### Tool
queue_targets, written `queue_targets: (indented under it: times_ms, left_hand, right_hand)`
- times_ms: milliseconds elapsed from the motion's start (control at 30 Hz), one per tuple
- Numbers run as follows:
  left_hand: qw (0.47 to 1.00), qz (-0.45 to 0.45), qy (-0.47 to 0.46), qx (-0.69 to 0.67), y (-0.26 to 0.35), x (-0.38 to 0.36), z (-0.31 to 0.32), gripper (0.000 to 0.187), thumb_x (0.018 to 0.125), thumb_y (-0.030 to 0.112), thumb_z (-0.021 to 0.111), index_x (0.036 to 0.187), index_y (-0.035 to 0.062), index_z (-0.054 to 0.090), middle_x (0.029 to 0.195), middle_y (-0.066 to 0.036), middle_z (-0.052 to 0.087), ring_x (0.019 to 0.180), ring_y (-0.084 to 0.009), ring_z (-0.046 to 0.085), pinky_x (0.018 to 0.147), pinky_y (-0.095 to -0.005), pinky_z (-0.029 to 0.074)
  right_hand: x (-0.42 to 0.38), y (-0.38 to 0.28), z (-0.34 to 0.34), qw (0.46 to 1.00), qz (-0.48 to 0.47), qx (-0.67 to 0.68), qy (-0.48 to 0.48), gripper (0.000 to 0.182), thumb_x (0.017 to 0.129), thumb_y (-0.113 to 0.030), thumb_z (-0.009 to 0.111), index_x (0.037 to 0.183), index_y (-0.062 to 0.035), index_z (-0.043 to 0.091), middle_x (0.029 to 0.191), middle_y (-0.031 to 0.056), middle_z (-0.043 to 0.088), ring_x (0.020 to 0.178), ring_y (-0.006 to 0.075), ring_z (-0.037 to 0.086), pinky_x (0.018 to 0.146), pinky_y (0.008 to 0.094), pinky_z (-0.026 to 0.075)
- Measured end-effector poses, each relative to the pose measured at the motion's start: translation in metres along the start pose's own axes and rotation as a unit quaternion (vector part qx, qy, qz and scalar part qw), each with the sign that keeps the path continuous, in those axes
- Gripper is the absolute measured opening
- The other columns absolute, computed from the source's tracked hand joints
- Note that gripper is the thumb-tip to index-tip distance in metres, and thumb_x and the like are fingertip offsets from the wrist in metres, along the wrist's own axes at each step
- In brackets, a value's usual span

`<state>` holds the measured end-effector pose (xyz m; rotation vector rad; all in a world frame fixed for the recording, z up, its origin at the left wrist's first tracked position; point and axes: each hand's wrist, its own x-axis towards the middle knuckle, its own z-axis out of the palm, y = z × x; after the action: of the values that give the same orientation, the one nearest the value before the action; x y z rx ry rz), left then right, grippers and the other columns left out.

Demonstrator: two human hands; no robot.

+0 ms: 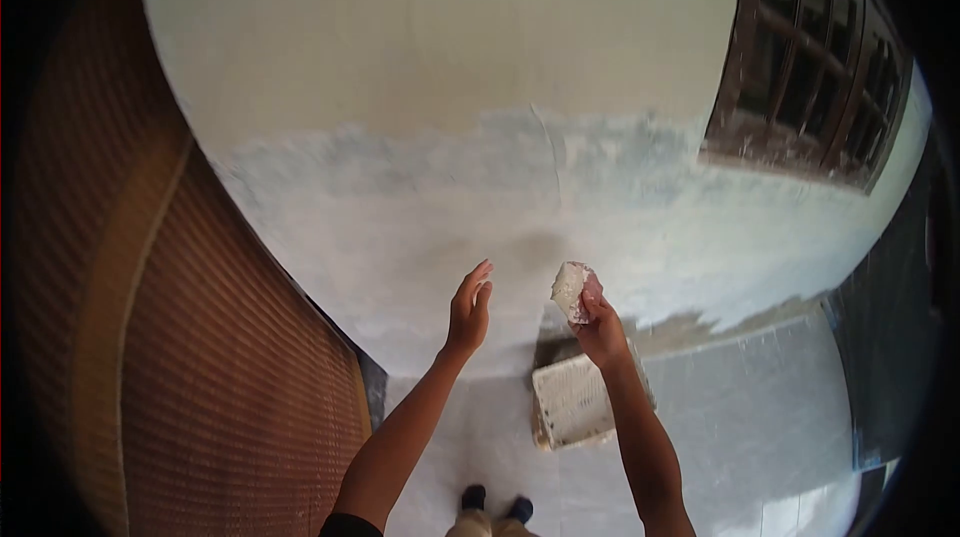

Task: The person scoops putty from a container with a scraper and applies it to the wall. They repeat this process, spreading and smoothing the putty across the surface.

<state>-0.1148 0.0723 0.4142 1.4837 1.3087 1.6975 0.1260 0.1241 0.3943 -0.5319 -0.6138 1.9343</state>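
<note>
My left hand (470, 309) is raised before the wall (400, 237), its fingers extended and holding nothing. To its right, my right hand (600, 322) grips a small lump (570, 289) covered in white paste, with some paste on the fingers. What lies under the paste cannot be made out. The wall is cream above and patchy white and grey lower down, with a thin vertical line near the middle.
A white crate (575, 402) sits on the grey floor (720, 397), partly behind my right forearm. Brown corrugated sheeting (220, 367) stands at the left. A dark-framed barred window (810, 57) is at the upper right. My feet show at the bottom.
</note>
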Motion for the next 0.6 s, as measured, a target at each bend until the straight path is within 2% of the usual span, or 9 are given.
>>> queue_targets:
  times_ms: [67,200,233,367,533,600]
  left_hand:
    - [0.999,0.047,0.014,-0.001,0.049,0.03,-0.023,0.039,0.1,0.013,0.045,0.137,0.0026,0.047,0.134,-0.016,0.054,0.129,-0.0246,0.048,0.108,-0.0391,0.036]
    - [0.992,0.104,0.061,0.029,0.129,0.074,-0.073,0.038,0.099,0.012,0.046,0.136,0.0032,0.048,0.134,-0.015,0.054,0.13,-0.025,0.048,0.109,-0.04,0.035]
    - [0.989,0.123,0.076,0.035,0.146,0.084,-0.086,0.038,0.099,0.012,0.046,0.136,0.0034,0.048,0.135,-0.015,0.054,0.13,-0.025,0.048,0.11,-0.0403,0.035]
    - [0.969,0.204,0.128,0.052,0.205,0.121,-0.142,0.037,0.099,0.012,0.046,0.135,0.0039,0.05,0.135,-0.013,0.054,0.13,-0.0247,0.048,0.11,-0.0407,0.035]
    - [0.944,0.269,0.176,0.067,0.267,0.162,-0.219,0.038,0.098,0.012,0.047,0.135,0.004,0.05,0.133,-0.013,0.055,0.128,-0.0246,0.049,0.109,-0.0401,0.035]
    - [0.92,0.312,0.2,0.126,0.284,0.18,-0.248,0.038,0.098,0.012,0.047,0.134,0.0034,0.05,0.132,-0.014,0.055,0.127,-0.0265,0.049,0.108,-0.04,0.036]
  right_hand:
    - [0.001,-0.029,0.062,0.999,-0.025,-0.029,0.001,0.036,0.098,-0.012,0.053,0.133,-0.004,0.048,0.125,0.0066,0.058,0.112,0.0187,0.059,0.095,0.0349,0.049]
    - [0.013,-0.071,0.157,0.992,-0.059,-0.05,-0.101,0.037,0.098,-0.011,0.051,0.134,-0.0044,0.048,0.126,0.0068,0.058,0.113,0.0192,0.059,0.097,0.0357,0.048]
    - [0.016,-0.078,0.181,0.99,-0.059,-0.069,-0.106,0.037,0.097,-0.012,0.051,0.133,-0.0056,0.048,0.126,0.0046,0.059,0.111,0.0168,0.059,0.094,0.0341,0.048]
    - [0.018,-0.103,0.286,0.977,-0.09,-0.12,-0.149,0.039,0.094,-0.017,0.055,0.133,-0.0095,0.05,0.123,-0.0009,0.06,0.107,0.0118,0.059,0.088,0.0291,0.047]
    - [0.035,-0.116,0.41,0.95,-0.138,-0.156,-0.234,0.042,0.094,-0.017,0.056,0.134,-0.0087,0.051,0.119,-0.001,0.061,0.105,0.0109,0.058,0.087,0.0284,0.047]
    - [0.046,-0.121,0.454,0.937,-0.181,-0.207,-0.214,0.041,0.094,-0.016,0.056,0.133,-0.0065,0.052,0.117,0.0007,0.061,0.104,0.0112,0.058,0.088,0.0287,0.047]
